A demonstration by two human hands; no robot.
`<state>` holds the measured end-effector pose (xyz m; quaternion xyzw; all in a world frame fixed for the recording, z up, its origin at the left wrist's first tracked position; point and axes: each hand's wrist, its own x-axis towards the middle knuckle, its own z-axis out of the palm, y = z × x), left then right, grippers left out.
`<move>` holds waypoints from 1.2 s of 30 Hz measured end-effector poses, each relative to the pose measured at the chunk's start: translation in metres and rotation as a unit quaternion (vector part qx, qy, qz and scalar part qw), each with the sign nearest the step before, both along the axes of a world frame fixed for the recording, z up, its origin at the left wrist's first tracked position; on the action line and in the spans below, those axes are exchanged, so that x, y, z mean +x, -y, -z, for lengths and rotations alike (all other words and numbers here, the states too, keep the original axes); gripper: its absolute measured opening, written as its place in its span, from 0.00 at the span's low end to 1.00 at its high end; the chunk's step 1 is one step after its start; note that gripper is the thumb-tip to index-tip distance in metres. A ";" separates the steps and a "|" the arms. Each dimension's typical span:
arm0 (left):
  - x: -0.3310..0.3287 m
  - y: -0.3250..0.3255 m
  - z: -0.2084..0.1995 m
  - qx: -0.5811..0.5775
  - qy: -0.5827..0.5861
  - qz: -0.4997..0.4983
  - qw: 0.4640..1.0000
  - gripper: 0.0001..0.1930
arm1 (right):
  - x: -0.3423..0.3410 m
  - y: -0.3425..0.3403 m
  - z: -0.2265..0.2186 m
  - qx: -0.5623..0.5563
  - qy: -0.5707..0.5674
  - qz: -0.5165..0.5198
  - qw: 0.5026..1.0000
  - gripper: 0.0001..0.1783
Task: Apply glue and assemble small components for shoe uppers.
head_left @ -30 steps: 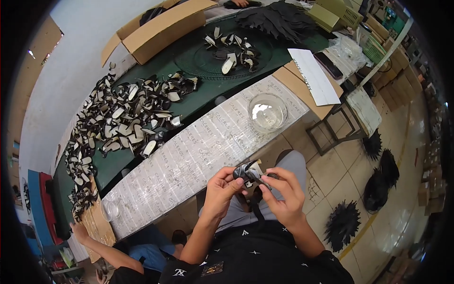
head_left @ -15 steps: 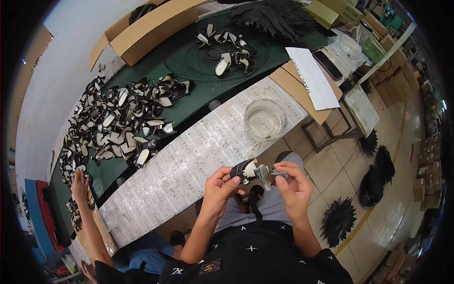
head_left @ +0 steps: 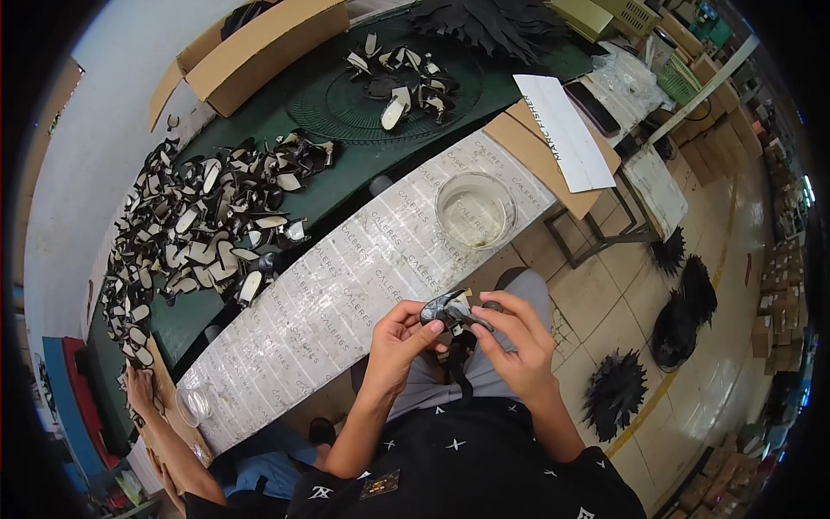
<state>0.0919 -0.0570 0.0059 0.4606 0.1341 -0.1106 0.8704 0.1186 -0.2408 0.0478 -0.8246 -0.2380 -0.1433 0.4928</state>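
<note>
Between my hands, above my lap, is a small curved piece (head_left: pixel 443 308), black outside and pale inside, that looks like a covered shoe heel. My left hand (head_left: pixel 399 344) is closed around its left end, thumb on the near side. My right hand (head_left: pixel 520 344) pinches its right end, with a dark bit showing at the fingertips. Those fingers partly hide that end. A large pile of similar black-and-pale pieces (head_left: pixel 211 176) covers the left of the green table. A smaller group of them (head_left: pixel 397 107) lies farther back on the tabletop.
Beside me runs a shelf wrapped in printed paper (head_left: pixel 346 285), bearing a clear round dish (head_left: pixel 474 210). At its far end are cardboard and a white card (head_left: pixel 566 138) near a phone (head_left: pixel 592 110). A co-worker's arm (head_left: pixel 177 454) reaches to the pile. Black bundles (head_left: pixel 616 394) lie on the floor.
My right hand has moved left and closer to my left hand, and the held piece has turned. The co-worker's hand has moved nearer along the pile. The whole view has shifted slightly.
</note>
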 end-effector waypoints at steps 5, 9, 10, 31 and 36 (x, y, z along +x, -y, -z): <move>0.001 0.001 0.001 0.010 0.007 0.008 1.000 0.10 | 0.000 -0.005 0.000 0.009 0.007 0.043 0.999 0.14; 0.000 0.001 0.000 0.008 0.009 0.014 1.000 0.11 | -0.001 -0.002 0.001 -0.024 0.040 0.069 0.997 0.15; -0.001 0.002 0.000 0.008 0.010 0.015 1.000 0.11 | -0.001 -0.001 0.000 -0.031 0.045 0.082 0.995 0.14; -0.005 0.007 -0.008 -0.070 -0.020 0.001 0.997 0.06 | -0.023 0.008 -0.012 0.124 -0.096 0.066 0.985 0.14; -0.005 0.010 -0.008 -0.066 -0.018 0.005 0.998 0.04 | -0.024 0.004 -0.005 0.134 -0.104 0.049 0.984 0.13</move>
